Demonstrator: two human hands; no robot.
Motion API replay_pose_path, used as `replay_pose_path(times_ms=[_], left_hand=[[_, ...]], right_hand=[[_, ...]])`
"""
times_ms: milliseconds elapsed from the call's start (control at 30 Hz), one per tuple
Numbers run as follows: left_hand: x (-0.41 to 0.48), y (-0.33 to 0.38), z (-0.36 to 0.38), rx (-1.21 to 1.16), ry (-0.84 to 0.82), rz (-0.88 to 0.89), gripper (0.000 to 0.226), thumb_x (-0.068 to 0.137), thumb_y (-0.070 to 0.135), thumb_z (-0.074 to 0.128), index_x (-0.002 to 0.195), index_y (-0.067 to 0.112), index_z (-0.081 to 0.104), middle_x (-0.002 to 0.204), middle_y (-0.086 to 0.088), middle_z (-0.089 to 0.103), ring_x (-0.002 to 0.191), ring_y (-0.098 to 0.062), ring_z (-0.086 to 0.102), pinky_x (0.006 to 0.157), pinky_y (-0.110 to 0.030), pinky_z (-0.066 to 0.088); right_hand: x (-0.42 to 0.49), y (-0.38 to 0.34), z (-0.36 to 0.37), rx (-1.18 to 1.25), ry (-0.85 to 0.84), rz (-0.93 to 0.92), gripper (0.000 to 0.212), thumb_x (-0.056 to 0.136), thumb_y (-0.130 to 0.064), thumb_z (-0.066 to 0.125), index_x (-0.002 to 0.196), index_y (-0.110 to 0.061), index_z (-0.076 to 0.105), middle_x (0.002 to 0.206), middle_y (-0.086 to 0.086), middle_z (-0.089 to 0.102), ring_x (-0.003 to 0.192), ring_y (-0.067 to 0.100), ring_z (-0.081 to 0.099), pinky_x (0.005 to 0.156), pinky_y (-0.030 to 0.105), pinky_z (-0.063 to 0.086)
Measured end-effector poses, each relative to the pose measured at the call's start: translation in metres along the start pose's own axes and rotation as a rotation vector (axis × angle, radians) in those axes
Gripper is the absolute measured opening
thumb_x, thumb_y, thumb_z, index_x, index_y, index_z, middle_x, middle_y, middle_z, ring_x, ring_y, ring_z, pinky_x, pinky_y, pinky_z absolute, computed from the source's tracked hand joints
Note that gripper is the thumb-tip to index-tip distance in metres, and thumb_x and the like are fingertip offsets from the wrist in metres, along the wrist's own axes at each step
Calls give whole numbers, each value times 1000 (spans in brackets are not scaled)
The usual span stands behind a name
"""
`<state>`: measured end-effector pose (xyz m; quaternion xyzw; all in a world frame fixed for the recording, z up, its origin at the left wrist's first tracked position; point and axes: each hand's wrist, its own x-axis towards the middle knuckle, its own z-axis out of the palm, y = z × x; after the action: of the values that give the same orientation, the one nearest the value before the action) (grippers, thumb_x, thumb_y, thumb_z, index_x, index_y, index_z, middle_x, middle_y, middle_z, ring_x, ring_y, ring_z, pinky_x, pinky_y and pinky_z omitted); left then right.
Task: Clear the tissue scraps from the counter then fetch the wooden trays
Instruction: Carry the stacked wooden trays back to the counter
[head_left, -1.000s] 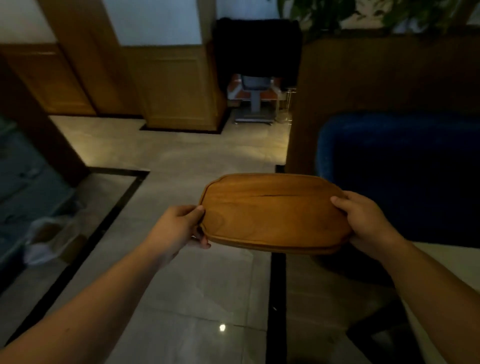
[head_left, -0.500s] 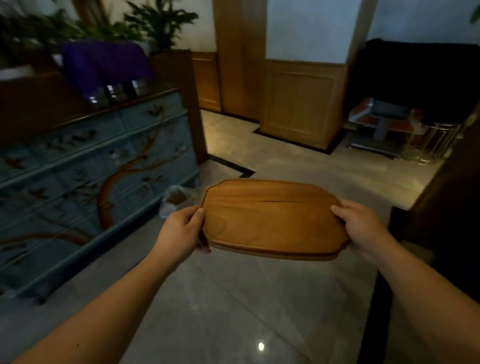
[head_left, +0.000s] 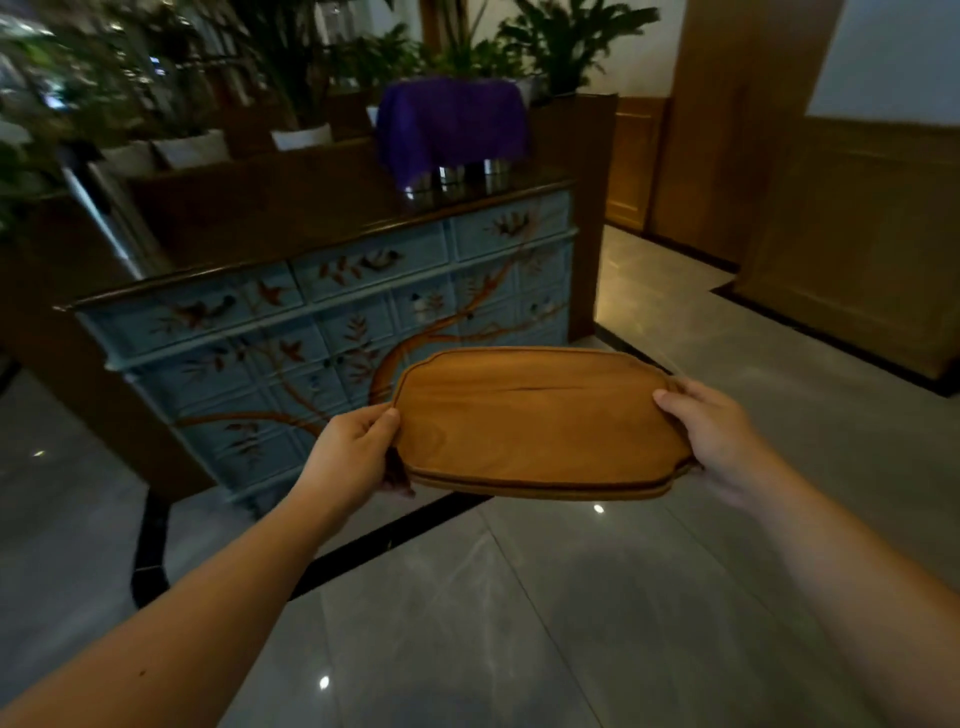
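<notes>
I hold a stack of wooden trays (head_left: 535, 421), oblong with notched corners, level in front of me above the tiled floor. The edge shows two layers, one tray on another. My left hand (head_left: 353, 452) grips the left end, thumb on top. On the right end my right hand (head_left: 711, 436) grips the same way. Beyond the trays stands a blue painted cabinet (head_left: 332, 332) with a dark wooden counter top (head_left: 291, 218). No tissue scraps show on the counter.
A purple cloth (head_left: 449, 122) covers metal containers on the counter's right end. Potted plants (head_left: 301, 67) line the ledge behind. Wood-panelled walls (head_left: 852, 218) stand to the right. Glossy grey floor tiles (head_left: 519, 623) with black strips lie below.
My view has swung left: the blue cabinet now fills the middle and the blue sofa and dark chair are out of sight. Both hands keep the same grip on the trays.
</notes>
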<state>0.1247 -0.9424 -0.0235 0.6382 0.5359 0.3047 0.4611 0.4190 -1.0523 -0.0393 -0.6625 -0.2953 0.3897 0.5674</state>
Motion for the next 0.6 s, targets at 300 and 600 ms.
replay_pose_path(times_ms=[300,600], left_hand=[[108,26,-23,-51,285,-77,30,100,27,39,100,16,67,74,-20,69,60,-24,70,52,-35,60],[211,8,-83,-59,415,-110,32,99,28,42,87,21,71,74,-14,71,68,-30,70,66,-50,61]], right_hand=[[176,-62,77,-145,-180,-73,24,89,-39,56,98,-21,68,103,9,71,97,33,66,90,53,52],[294,-97,191,-143,-304,-103,16,96,-25,52,104,-14,61,95,7,66,83,25,65,65,38,52]])
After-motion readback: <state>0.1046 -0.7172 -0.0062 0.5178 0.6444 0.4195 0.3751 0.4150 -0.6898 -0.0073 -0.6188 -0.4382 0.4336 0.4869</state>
